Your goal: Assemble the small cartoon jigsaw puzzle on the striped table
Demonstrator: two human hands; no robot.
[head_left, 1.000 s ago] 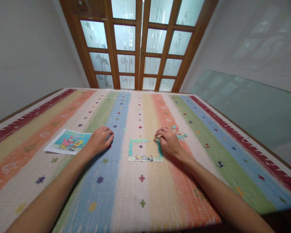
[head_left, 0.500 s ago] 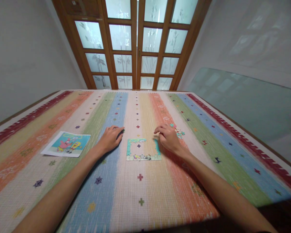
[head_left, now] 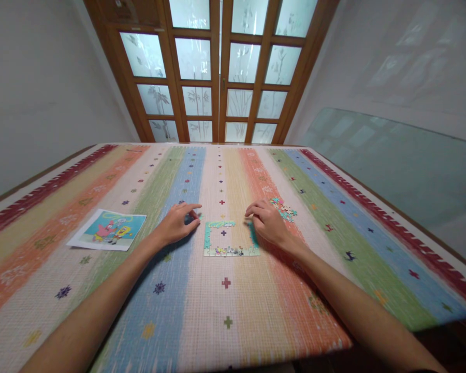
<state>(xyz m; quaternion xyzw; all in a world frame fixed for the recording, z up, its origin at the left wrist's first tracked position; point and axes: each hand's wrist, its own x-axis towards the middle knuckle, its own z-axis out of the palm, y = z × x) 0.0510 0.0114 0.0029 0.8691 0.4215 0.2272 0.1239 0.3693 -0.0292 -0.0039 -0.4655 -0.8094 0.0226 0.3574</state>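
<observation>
One printed sheet [head_left: 111, 230] left of puzzle [head_left: 231, 253]

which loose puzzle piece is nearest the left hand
The single greenish piece by the left hand's fingertips; the other loose pieces in view are clustered beside the right hand.

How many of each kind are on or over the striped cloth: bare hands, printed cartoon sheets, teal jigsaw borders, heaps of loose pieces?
Bare hands, left hand and right hand: 2
White-edged printed cartoon sheet: 1
Partly joined teal jigsaw border: 1
Heap of loose multicoloured pieces: 1
Total: 5
</observation>
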